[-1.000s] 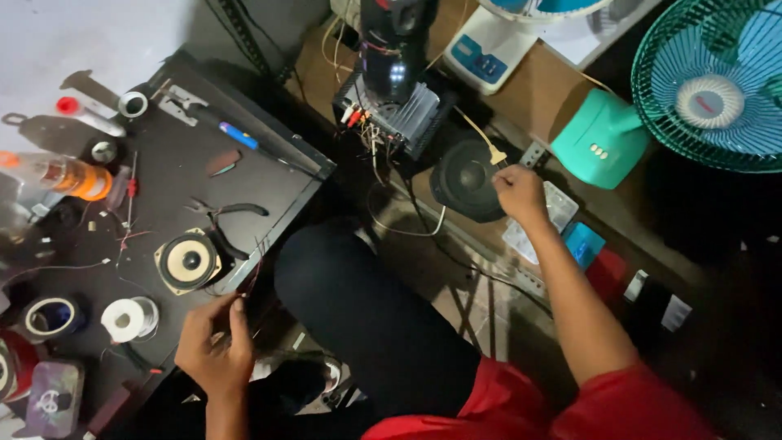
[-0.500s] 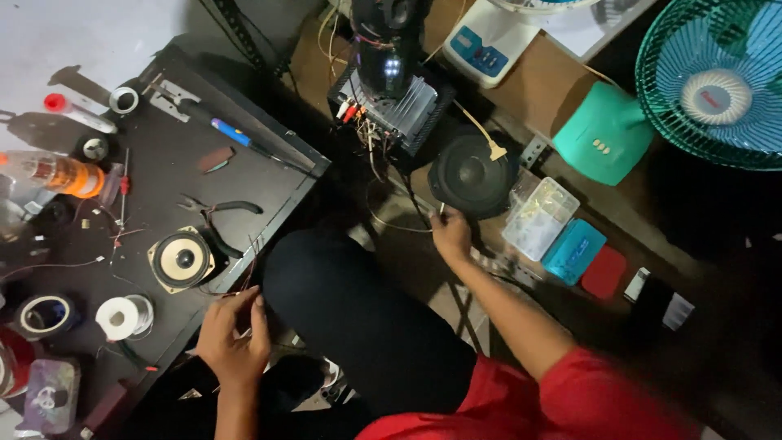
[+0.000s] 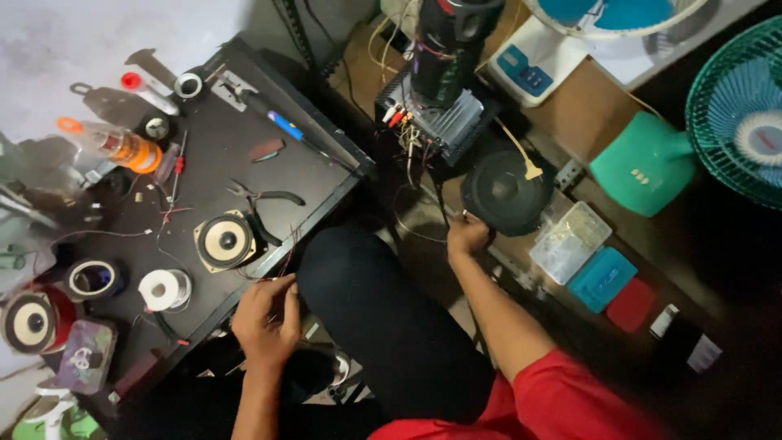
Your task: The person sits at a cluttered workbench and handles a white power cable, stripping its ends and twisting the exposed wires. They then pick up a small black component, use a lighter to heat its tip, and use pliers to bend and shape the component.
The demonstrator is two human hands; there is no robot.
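Your right hand (image 3: 467, 236) hid its own fingertips; it curled around thin wires just below the black speaker (image 3: 507, 194), though the grip was hard to make out. Your left hand (image 3: 265, 316), fingers loosely bent together, pinched red wires (image 3: 281, 259) at the black bench (image 3: 318, 175) edge, near the small square speaker (image 3: 224, 241).

A large round black speaker (image 3: 505, 191) lies face up on the floor, just below a finned amplifier, a yellow lead crossing its upper rim. Thin red wires (image 3: 281, 257) trail off the near edge of the dark surface (image 3: 220, 167), beside a small square-framed speaker (image 3: 224, 241).
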